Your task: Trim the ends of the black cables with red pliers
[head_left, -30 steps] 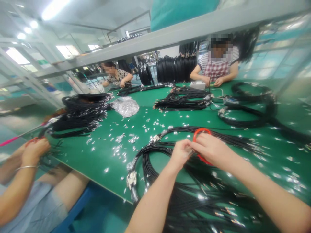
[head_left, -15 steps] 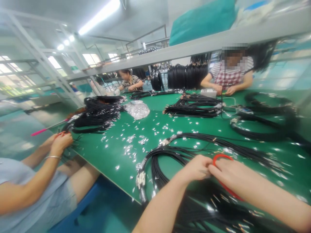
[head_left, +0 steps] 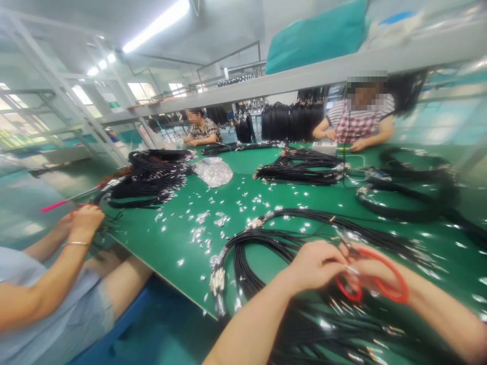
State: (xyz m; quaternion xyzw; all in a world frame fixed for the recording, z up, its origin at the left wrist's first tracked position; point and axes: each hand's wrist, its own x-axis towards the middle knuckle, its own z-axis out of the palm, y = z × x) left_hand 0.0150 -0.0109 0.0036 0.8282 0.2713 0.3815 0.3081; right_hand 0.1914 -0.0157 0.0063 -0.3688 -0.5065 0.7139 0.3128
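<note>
Red-handled scissors point(head_left: 397, 276) hang in my right hand point(head_left: 367, 276), with the metal blades pointing up and left past the fingers. Pinched closed, my left hand point(head_left: 315, 263) meets the right fingertips; a small pale, shiny bit shows between them, too blurred to name. Beneath both hands lies a bundle of black cables point(head_left: 331, 329) with metal ends. A second curved bundle of black cables point(head_left: 258, 238) loops around to the left, with shiny connectors point(head_left: 217, 281) gathered at its bend.
Small silvery pieces point(head_left: 220, 220) are scattered over the green table point(head_left: 160, 253). Behind them are a clear plastic bag point(head_left: 213, 171) and more cable bundles point(head_left: 300, 167). A co-worker point(head_left: 49, 284) sits at the left; two others work across the table beneath a shelf point(head_left: 243, 88).
My right hand has turned, so the scissors' blades and both red loops now show. My left hand stays close to it. The co-worker at the left has shifted slightly left in view.
</note>
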